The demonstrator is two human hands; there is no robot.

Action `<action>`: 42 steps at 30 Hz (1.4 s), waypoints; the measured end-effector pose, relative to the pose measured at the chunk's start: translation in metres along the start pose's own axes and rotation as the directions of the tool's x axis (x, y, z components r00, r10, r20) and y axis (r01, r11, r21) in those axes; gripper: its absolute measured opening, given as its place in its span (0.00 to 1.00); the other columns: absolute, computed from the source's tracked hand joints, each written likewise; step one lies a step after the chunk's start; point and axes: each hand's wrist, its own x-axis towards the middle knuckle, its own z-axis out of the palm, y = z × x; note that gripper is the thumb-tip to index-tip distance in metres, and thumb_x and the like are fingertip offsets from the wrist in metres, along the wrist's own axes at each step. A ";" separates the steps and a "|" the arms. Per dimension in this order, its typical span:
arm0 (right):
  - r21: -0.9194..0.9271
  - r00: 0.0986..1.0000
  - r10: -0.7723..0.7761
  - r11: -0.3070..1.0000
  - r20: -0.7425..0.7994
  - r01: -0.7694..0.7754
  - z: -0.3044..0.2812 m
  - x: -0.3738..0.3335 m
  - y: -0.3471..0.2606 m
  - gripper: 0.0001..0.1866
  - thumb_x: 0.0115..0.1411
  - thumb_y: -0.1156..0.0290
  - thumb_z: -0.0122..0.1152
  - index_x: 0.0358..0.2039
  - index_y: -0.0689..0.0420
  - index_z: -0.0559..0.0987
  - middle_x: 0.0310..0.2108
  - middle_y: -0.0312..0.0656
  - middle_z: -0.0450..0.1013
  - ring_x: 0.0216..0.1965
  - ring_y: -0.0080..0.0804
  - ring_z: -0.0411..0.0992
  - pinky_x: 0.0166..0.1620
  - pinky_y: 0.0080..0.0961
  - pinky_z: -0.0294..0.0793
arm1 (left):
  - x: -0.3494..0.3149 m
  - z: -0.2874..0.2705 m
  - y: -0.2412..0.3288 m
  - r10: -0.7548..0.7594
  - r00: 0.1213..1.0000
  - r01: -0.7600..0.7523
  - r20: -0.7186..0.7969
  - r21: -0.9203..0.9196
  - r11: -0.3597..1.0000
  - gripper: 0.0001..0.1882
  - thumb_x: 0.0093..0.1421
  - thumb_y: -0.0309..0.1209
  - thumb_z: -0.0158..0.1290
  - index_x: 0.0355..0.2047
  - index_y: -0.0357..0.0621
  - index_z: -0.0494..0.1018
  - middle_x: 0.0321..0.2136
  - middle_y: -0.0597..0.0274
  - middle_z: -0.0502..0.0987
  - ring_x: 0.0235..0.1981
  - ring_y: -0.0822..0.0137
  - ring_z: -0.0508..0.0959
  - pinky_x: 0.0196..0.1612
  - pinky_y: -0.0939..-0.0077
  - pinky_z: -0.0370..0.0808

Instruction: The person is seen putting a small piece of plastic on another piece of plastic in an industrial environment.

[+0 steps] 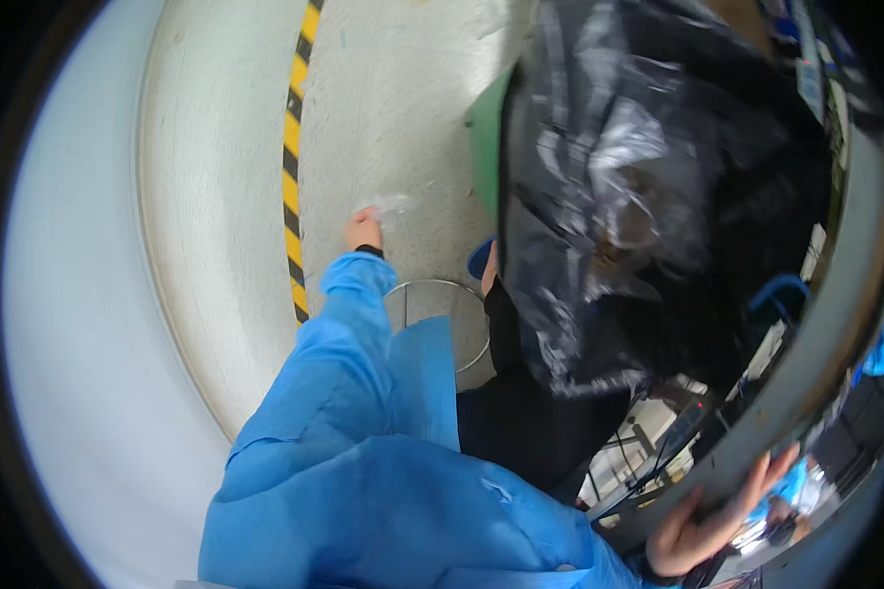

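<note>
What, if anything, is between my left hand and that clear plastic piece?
Nothing visible: the clear plastic piece shows right beside the fingers of your left hand, though I can't tell whether they grip it. The black plastic bag is off to the right, not between them.

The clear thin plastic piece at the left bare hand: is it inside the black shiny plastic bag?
No, the clear plastic piece is at the left hand, outside the black plastic bag, to its left.

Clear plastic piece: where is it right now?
In the head view, left of centre, the clear plastic piece is at the left hand, right of the striped floor tape.
</note>
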 end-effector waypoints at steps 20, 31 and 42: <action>0.132 0.996 0.030 0.991 -0.080 -0.019 -0.019 -0.009 0.010 0.39 0.47 0.86 0.52 0.64 0.55 0.68 0.71 0.41 0.58 0.72 0.41 0.55 0.69 0.46 0.55 | -0.342 0.060 0.490 -0.001 -0.253 -0.803 0.968 -0.210 -0.558 0.15 0.54 0.34 0.52 0.34 0.38 0.83 0.35 0.41 0.81 0.39 0.43 0.81 0.44 0.55 0.78; 0.165 0.992 -0.003 0.986 -0.127 0.025 -0.018 -0.009 0.008 0.37 0.48 0.85 0.54 0.62 0.55 0.70 0.70 0.40 0.59 0.71 0.39 0.56 0.68 0.46 0.57 | -0.279 0.168 0.509 0.302 -0.256 -0.913 0.918 -0.127 -0.388 0.19 0.57 0.34 0.52 0.49 0.45 0.80 0.47 0.46 0.80 0.47 0.45 0.79 0.52 0.57 0.75; 0.209 0.973 -0.024 0.975 -0.230 0.073 -0.009 -0.013 0.011 0.37 0.45 0.85 0.55 0.61 0.55 0.71 0.69 0.41 0.61 0.71 0.39 0.56 0.69 0.43 0.56 | -0.299 0.039 0.535 0.243 -0.142 -0.887 0.960 -0.014 -0.462 0.21 0.57 0.34 0.54 0.52 0.48 0.78 0.49 0.44 0.79 0.50 0.46 0.78 0.55 0.56 0.74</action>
